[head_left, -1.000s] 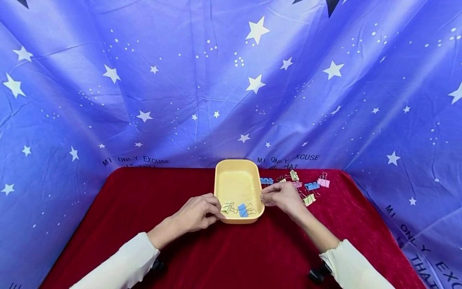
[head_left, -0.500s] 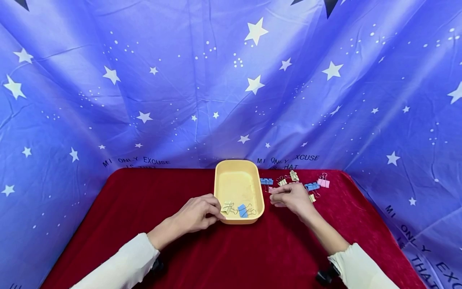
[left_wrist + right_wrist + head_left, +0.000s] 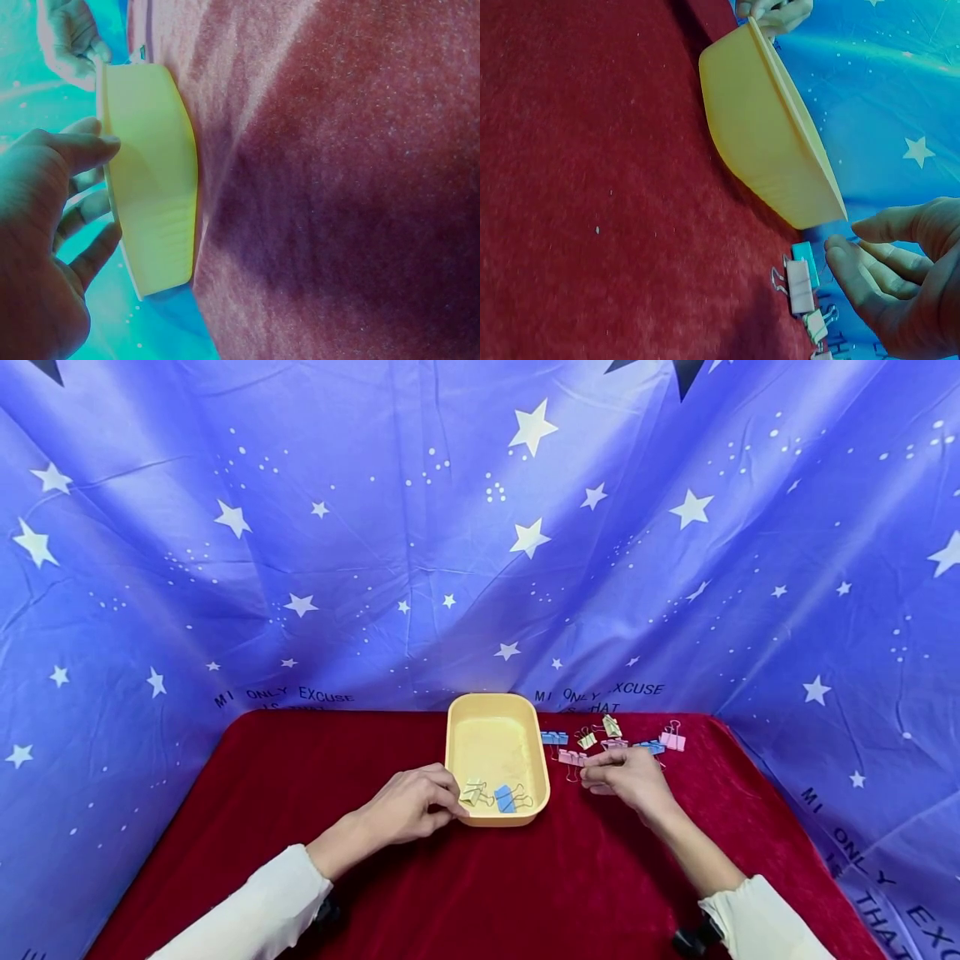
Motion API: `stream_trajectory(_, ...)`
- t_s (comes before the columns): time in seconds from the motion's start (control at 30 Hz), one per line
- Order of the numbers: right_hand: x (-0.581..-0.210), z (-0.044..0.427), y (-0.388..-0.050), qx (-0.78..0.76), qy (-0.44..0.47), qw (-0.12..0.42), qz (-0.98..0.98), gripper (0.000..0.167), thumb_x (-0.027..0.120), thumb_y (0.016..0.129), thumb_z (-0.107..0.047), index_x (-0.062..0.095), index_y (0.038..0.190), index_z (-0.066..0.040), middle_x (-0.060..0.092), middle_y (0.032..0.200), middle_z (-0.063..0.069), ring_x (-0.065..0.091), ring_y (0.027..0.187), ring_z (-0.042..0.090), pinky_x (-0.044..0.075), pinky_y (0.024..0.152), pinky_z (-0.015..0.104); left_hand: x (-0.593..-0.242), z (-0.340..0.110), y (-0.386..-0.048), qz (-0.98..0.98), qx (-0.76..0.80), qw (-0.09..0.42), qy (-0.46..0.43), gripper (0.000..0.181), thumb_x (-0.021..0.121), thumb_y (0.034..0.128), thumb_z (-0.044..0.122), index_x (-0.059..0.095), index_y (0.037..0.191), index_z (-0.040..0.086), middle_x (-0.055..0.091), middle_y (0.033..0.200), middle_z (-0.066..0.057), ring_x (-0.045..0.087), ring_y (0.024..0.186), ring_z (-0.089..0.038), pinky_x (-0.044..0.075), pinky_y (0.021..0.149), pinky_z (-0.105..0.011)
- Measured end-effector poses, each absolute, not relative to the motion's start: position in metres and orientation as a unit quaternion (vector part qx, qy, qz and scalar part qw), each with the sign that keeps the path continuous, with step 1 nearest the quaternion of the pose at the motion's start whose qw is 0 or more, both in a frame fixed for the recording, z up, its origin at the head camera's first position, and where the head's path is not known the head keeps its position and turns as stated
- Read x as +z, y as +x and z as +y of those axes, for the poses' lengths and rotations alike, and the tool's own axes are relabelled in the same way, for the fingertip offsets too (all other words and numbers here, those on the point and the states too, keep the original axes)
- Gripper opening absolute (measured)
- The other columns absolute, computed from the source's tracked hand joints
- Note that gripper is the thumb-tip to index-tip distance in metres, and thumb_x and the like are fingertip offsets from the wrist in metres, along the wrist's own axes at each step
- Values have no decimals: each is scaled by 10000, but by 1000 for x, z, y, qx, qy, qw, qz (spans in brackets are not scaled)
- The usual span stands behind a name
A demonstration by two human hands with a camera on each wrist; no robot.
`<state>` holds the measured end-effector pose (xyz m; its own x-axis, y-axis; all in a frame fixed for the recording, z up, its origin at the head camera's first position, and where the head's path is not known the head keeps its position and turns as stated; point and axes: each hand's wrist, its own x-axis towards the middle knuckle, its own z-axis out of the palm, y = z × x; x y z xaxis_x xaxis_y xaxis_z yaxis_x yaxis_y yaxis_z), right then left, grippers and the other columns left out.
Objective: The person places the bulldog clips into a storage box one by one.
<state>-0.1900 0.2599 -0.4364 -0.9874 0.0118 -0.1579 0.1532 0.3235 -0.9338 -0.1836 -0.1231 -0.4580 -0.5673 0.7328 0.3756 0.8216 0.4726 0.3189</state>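
One blue backdrop (image 3: 375, 535), printed with white stars and black lettering, hanging behind the box and on both sides of it. One table (image 3: 337, 910), covered in dark red cloth, beneath the box. One yellow box (image 3: 491, 739), upright, rounded corners, the landmark for this list. One left hand (image 3: 412, 800), at the near left corner of the box, thumb and fingers bent about the rim and gripping it. One right hand (image 3: 633, 781), right of the box and apart from it, thumb parted from its bent, relaxed fingers, holding nothing. Binder clips, small: one pale yellow clip (image 3: 472, 792) and one light blue clip (image 3: 506, 799), both inside the box, near end; one blue clip (image 3: 555, 737), just beside its right wall; one pink clip (image 3: 572, 758), right of the box, near the right fingertips; several others, mixed colours, farther right of the box, partly hidden by the hand.
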Motion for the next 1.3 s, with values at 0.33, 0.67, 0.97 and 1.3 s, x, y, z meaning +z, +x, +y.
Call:
stream_trajectory(0.33,-444,281,-188,-572,76,60,814,339,754,999,41,701,1271,235,861,964,177,838,824,145,704,791,327,-459,-122,-184,-857,-235,89,-450,230,880,902,59,934,1025,247,755,966,113,685,1007,-69,613,848,-239)
stream_trajectory(0.67,-450,295,-183,-580,90,59,807,344,743,1008,46,690,1281,249,863,933,136,819,789,96,700,776,311,-460,-124,-185,-853,-236,95,-456,260,878,882,29,933,1022,242,749,958,107,682,1002,-74,613,840,-245)
stream_trajectory(0.97,-451,306,-179,-573,103,57,811,350,755,1004,42,699,1285,242,865,936,119,826,793,99,702,788,321,-459,-123,-185,-854,-238,88,-454,253,878,892,41,934,1032,244,750,959,115,676,999,-63,606,834,-233)
stream_trajectory(1.3,-445,321,-177,-577,105,57,808,353,717,1024,49,669,1294,271,861,910,79,820,778,75,700,792,310,-459,-124,-185,-851,-236,98,-460,245,882,894,37,935,1030,235,754,956,107,678,988,-70,603,833,-227)
